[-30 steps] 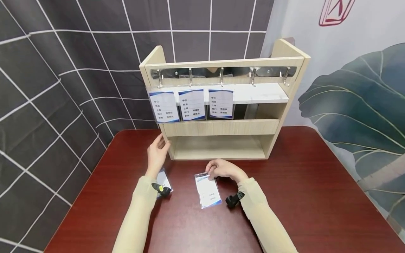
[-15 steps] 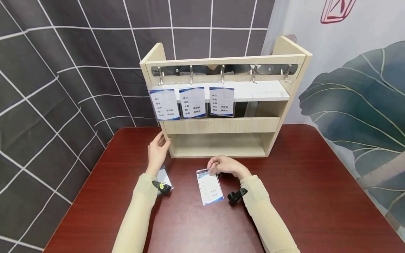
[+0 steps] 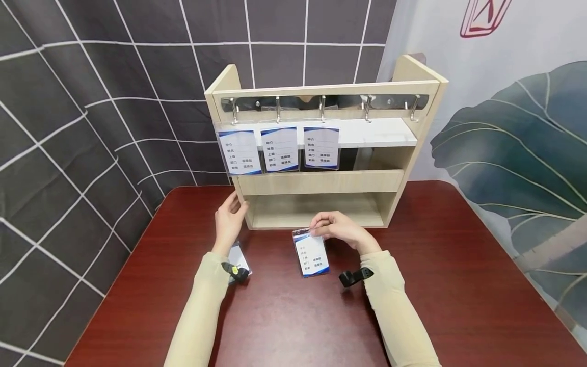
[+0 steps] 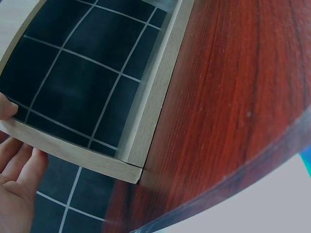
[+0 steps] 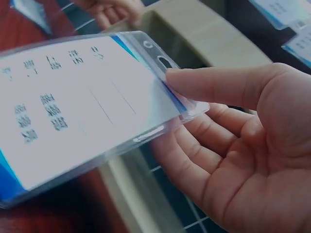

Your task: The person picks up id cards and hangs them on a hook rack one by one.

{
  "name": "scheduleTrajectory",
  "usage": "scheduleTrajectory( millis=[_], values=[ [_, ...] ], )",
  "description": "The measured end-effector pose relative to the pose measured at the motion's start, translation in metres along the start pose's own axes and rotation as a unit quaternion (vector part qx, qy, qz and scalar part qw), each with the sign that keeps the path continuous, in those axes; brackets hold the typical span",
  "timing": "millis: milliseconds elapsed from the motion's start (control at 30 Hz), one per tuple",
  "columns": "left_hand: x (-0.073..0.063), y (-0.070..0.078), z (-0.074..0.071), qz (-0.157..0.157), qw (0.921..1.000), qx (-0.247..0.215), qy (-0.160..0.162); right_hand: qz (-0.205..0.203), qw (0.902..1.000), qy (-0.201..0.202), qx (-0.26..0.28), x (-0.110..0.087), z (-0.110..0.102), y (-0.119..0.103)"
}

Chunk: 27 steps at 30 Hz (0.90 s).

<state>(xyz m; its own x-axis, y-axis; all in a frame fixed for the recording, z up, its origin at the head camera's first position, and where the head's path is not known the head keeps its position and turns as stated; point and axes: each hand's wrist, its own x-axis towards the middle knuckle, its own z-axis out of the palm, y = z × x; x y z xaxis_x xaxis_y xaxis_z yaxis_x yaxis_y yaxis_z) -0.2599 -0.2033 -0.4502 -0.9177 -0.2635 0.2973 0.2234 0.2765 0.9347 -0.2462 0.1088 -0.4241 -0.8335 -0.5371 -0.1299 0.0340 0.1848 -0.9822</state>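
Note:
My right hand [image 3: 339,230] pinches a clear-sleeved name badge [image 3: 312,254] by its slotted top end, thumb on the printed face and fingers behind. In the right wrist view the badge [image 5: 73,107] shows a blue-edged white card with a slot and a round hole. My left hand [image 3: 228,220] holds the lower left side panel of a pale wooden shelf unit [image 3: 316,182]; in the left wrist view the thumb lies on one side of the panel edge [image 4: 73,150] and the fingers on the other. Another badge [image 3: 237,257] lies on the table, partly hidden by the left wrist.
Three badges, left [image 3: 240,153], middle [image 3: 280,149] and right [image 3: 321,148], hang from the left hooks of a metal hook rail [image 3: 300,103]. The two right-hand hooks, one of them a hook [image 3: 368,109], carry nothing. The shelf stands on a dark red table [image 3: 458,285] before a grid-patterned cloth.
My right hand has lifted the badge and carried it forward and slightly right, toward the shelf. The left hand stays at the side panel.

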Motion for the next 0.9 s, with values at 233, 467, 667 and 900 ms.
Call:
scheduleTrajectory(
  millis=[233,467,667,900],
  values=[
    [0.0,-0.003,0.0,0.002,1.0,-0.004,0.003,-0.037,0.9973,0.062,0.013,-0.014,-0.016,-0.017],
    [-0.001,-0.005,0.003,0.001,1.0,-0.006,-0.003,-0.072,0.9881,0.135,0.011,-0.032,-0.035,-0.043],
    [0.0,-0.004,0.004,0.001,1.0,-0.002,-0.003,-0.151,0.9692,0.192,0.031,-0.051,-0.05,-0.081],
    [-0.001,-0.002,0.001,-0.005,1.0,-0.005,-0.006,-0.231,0.9406,0.246,0.039,-0.066,-0.065,-0.124]
  ],
)
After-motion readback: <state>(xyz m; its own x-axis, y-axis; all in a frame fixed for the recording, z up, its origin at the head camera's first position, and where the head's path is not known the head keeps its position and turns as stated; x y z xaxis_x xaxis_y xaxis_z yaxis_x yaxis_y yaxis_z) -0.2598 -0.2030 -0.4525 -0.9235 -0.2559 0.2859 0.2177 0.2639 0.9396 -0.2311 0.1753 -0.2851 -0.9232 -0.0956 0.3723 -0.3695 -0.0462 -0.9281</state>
